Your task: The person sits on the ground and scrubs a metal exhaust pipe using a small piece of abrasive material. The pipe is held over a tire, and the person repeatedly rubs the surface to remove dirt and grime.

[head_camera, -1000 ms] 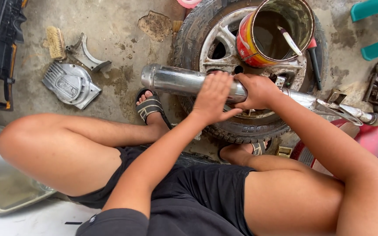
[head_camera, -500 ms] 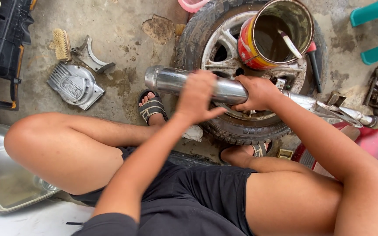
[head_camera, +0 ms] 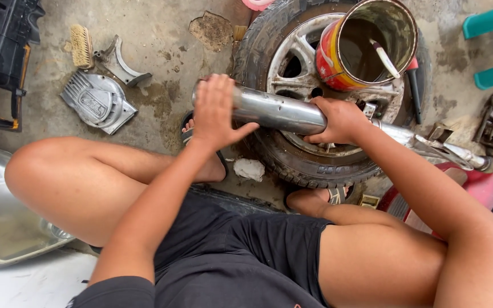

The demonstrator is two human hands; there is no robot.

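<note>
My left hand (head_camera: pixel 215 111) has slid to the metal pipe's (head_camera: pixel 283 112) open end, palm wrapping it; my right hand (head_camera: pixel 338 121) grips mid-pipe. It lies across a tyre (head_camera: pixel 309 162) on stained concrete floor (head_camera: pixel 161 28). The pipe's far end is lost among clutter.

Red-yellow labelled can (head_camera: pixel 366 45) on tyre (head_camera: pixel 269 40)

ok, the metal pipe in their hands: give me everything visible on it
The metal pipe is a long, shiny silver tube, looks like steel, dulled and smudged in places. It lies roughly level across a tyre with a spoked rim, its wide end to the left, narrowing to the right into a thinner section with brackets. The left hand covers the wide end; the right hand grips the middle.
</note>
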